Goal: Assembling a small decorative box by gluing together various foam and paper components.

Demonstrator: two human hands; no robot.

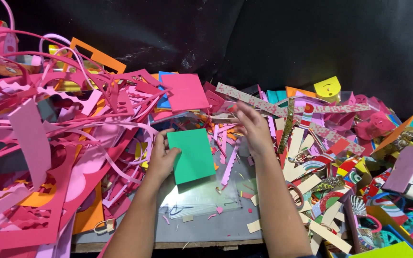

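The left hand (161,157) grips the left edge of a green card (190,155), thumb over the face and fingers closed beneath, holding it flat above the clear plastic sheet (201,196) on the grey table (225,224). The right hand (254,129) is open and empty, fingers spread over the pink scalloped strips (229,165), just beside the card. Judged step: selecting a scrap to go with the card; the next move calls for a precise pinch on one strip without disturbing the surrounding paper offcuts (48,143).

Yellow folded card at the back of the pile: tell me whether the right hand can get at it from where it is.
Probably yes. The yellow folded card sits uncovered on top of the scraps, and the right hand is empty with nothing standing between them, though it would have to stretch across the pile.
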